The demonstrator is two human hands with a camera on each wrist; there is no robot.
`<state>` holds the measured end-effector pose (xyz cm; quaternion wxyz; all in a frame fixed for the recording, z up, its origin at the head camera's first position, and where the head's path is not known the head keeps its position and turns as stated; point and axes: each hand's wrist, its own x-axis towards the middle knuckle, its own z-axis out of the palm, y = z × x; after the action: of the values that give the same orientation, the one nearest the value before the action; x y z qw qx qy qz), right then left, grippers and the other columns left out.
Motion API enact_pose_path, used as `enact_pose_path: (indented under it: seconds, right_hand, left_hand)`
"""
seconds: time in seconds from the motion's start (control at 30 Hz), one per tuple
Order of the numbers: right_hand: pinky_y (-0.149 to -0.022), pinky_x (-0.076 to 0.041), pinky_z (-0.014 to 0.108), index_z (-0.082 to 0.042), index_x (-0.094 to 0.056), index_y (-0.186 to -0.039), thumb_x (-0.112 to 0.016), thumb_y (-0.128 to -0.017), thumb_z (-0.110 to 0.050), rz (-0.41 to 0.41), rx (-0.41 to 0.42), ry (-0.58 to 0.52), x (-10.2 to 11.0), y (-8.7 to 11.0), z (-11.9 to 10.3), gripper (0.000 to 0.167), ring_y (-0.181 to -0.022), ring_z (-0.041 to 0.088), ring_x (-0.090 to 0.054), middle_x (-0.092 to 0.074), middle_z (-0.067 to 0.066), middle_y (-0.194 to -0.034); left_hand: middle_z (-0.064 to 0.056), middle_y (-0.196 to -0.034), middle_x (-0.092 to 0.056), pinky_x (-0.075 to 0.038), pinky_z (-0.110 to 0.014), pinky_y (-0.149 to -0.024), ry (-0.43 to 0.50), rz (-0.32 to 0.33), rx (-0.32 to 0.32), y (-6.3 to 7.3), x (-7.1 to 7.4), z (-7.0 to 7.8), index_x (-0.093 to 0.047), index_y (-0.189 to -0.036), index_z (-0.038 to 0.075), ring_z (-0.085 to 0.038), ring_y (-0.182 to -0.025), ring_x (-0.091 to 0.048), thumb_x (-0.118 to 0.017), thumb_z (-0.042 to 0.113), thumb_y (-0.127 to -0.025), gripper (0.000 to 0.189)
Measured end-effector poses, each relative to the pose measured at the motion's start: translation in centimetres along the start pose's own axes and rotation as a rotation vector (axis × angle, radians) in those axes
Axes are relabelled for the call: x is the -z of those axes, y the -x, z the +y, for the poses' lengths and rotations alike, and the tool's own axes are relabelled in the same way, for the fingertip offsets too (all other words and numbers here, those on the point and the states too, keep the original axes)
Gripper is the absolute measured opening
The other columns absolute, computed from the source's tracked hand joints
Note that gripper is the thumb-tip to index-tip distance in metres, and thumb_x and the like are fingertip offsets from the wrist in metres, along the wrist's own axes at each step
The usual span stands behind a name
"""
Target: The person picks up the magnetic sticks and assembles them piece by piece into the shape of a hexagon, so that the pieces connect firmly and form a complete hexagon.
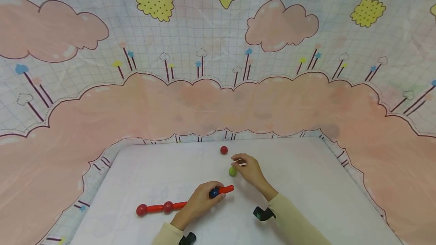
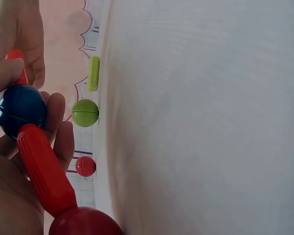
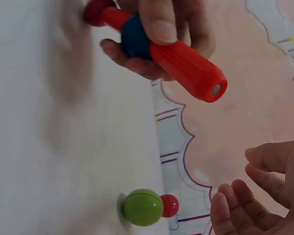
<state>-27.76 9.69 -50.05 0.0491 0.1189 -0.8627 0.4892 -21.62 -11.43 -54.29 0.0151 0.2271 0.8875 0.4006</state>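
My left hand (image 1: pixel 200 200) grips a dark blue ball (image 1: pixel 214 193) that belongs to a chain of balls and sticks. A short red stick (image 1: pixel 226 189) juts from the blue ball to the right, with a small silvery spot on its end in the right wrist view. Leftward the chain runs through a red stick (image 1: pixel 179 205), a red ball (image 1: pixel 168 207), another red stick (image 1: pixel 154 209) and a red end ball (image 1: pixel 141 210). My right hand (image 1: pixel 251 171) hovers beside a green ball (image 1: pixel 232 171), its fingers loosely bent and holding nothing.
A loose red ball (image 1: pixel 223 150) lies farther back on the white table (image 1: pixel 289 162). In the left wrist view a green stick (image 2: pixel 93 73) lies past the green ball; the head view does not show it. A patterned cloth (image 1: pixel 204 105) hangs behind the table.
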Motion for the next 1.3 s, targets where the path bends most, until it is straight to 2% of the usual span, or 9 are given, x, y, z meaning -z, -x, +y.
enact_pose_path:
  seconds: [0.17, 0.47, 0.67, 0.87, 1.03, 1.17, 1.3]
  right_hand:
    - [-0.088, -0.056, 0.038, -0.01, -0.069, -0.114, -0.069, -0.092, -0.017, -0.033, -0.075, -0.012, -0.9, -2.1, 0.0, 0.023, -0.104, 0.025, -0.065, -0.068, 0.009, -0.115]
    - [-0.087, -0.056, 0.039, -0.007, -0.067, -0.117, -0.068, -0.092, -0.015, -0.027, -0.181, -0.028, -2.6, -5.0, 1.1, 0.027, -0.105, 0.026, -0.063, -0.066, 0.011, -0.119]
    - [-0.095, -0.053, 0.041, -0.009, -0.065, -0.121, -0.066, -0.093, -0.018, -0.031, -0.27, -0.059, -3.6, -6.3, 2.6, 0.029, -0.109, 0.026, -0.06, -0.062, 0.011, -0.124]
    - [-0.099, -0.049, 0.045, -0.014, -0.063, -0.124, -0.066, -0.094, -0.019, -0.052, -0.301, -0.076, -3.9, -7.4, 3.5, 0.031, -0.113, 0.029, -0.057, -0.057, 0.012, -0.13]
    - [-0.101, -0.048, 0.047, -0.016, -0.061, -0.13, -0.068, -0.093, -0.019, -0.079, -0.291, -0.048, -4.1, -8.1, 4.2, 0.038, -0.116, 0.03, -0.056, -0.056, 0.013, -0.135]
    - [-0.102, -0.047, 0.049, -0.019, -0.061, -0.131, -0.068, -0.092, -0.02, -0.096, -0.299, -0.016, -4.4, -8.6, 4.5, 0.039, -0.117, 0.031, -0.056, -0.057, 0.014, -0.134]
    - [-0.102, -0.046, 0.049, -0.021, -0.062, -0.126, -0.068, -0.093, -0.02, -0.129, -0.306, 0.012, -4.9, -9.0, 4.5, 0.034, -0.114, 0.03, -0.055, -0.059, 0.012, -0.129]
  left_hand:
    - [0.007, -0.111, -0.069, -0.053, -0.032, -0.09, -0.002, -0.001, 0.015, 0.1, 0.0, 0.2, -0.066, -0.115, 0.021, -0.007, -0.095, -0.059, -0.067, 0.036, -0.093, 0.027]
    - [0.007, -0.113, -0.07, -0.053, -0.035, -0.093, 0.005, -0.001, 0.033, 0.4, 0.1, 0.1, -0.067, -0.116, 0.021, -0.009, -0.098, -0.061, -0.068, 0.036, -0.092, 0.029]
    - [0.007, -0.114, -0.069, -0.053, -0.037, -0.094, -0.002, -0.006, 0.017, 0.4, 0.1, 0.1, -0.066, -0.116, 0.022, -0.01, -0.101, -0.061, -0.068, 0.038, -0.092, 0.029]
    - [0.008, -0.114, -0.069, -0.052, -0.04, -0.096, -0.004, -0.018, 0.022, 0.4, 0.1, 0.2, -0.066, -0.116, 0.024, -0.011, -0.102, -0.06, -0.067, 0.04, -0.092, 0.029]
    - [0.01, -0.114, -0.068, -0.052, -0.039, -0.096, -0.001, -0.029, 0.007, 0.4, 0.0, 0.2, -0.066, -0.116, 0.025, -0.009, -0.102, -0.06, -0.066, 0.042, -0.093, 0.029]
    - [0.009, -0.112, -0.069, -0.052, -0.034, -0.094, -0.017, -0.029, 0.001, 0.4, -0.2, 0.2, -0.066, -0.115, 0.024, -0.007, -0.099, -0.06, -0.066, 0.04, -0.093, 0.028]
    - [0.008, -0.113, -0.069, -0.052, -0.034, -0.093, -0.022, -0.026, 0.025, 0.6, 0.1, 0.3, -0.066, -0.116, 0.024, -0.007, -0.098, -0.06, -0.068, 0.038, -0.092, 0.028]
